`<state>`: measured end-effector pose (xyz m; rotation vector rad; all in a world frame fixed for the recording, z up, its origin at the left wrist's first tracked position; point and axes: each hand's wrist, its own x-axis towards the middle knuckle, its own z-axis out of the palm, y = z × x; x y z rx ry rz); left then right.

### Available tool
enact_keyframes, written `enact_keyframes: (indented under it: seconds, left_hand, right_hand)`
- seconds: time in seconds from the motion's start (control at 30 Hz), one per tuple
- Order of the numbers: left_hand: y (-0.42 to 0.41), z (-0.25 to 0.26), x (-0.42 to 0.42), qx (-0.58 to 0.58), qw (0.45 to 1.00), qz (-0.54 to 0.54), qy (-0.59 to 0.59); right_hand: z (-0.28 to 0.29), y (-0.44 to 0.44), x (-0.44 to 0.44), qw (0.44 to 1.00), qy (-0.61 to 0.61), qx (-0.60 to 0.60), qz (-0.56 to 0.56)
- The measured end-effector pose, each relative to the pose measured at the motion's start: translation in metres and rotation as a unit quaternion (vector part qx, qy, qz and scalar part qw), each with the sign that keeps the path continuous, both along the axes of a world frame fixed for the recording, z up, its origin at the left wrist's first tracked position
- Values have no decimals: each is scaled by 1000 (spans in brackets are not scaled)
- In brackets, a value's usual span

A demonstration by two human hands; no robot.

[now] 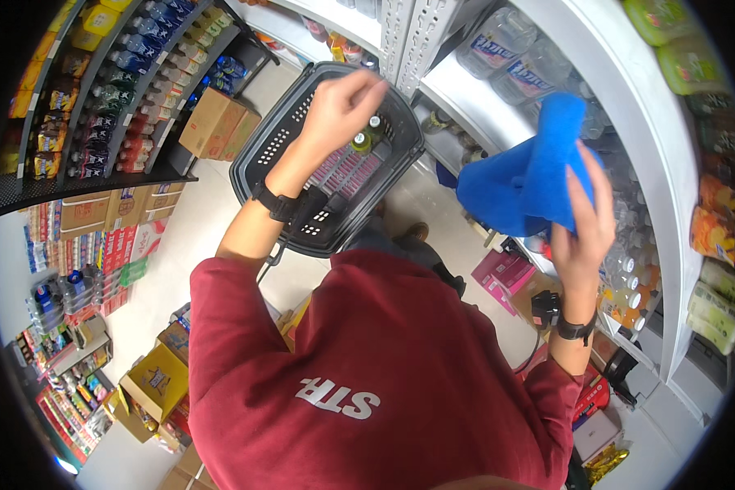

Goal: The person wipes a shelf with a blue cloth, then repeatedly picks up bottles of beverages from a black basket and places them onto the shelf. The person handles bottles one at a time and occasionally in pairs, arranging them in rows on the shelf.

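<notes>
My right hand (588,214) grips a blue cloth (514,184), bunched and hanging in front of a white shelf. Its upper end stands up in a fold above my fingers. Over the dark grey plastic shopping basket (263,144) is my left hand (348,105), blurred, its fingers curled in and no object visible in them. Two bottles (361,142) with caps, one green-topped and one white-topped, stand inside the basket. Beside them shows something pink and striped (343,174) that I cannot identify. Each wrist wears a black strap with a small device.
Close on the right, a white shelf unit (625,86) holds large clear bottles (499,43) and smaller drink bottles (634,300). A black rack (98,174) of bottled drinks stands at left. Cardboard boxes (211,125) and an opened yellow carton (159,380) sit on the floor.
</notes>
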<state>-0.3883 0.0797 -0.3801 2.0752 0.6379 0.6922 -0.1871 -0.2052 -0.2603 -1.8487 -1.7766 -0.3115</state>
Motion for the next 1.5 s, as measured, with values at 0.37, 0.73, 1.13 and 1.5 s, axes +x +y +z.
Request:
enact_keyframes:
  seconds: [0.37, 0.73, 1.13, 1.5]
  left_hand:
    - [25, -335, -2, -41, 875, -12, 481]
    - [26, -276, -44, 99, 923, -67, 366]
    - [-61, 193, -24, 255, 964, -65, -24]
    - [-167, 293, 60, 228, 936, -185, -196]
  right_hand:
    - [-89, 26, 2, 986, 58, -152, -36]
    - [-91, -4, 6, 988, 79, -136, -4]
    - [19, 5, -16, 962, 116, 209, 134]
    - [44, -45, -17, 934, -57, 352, 33]
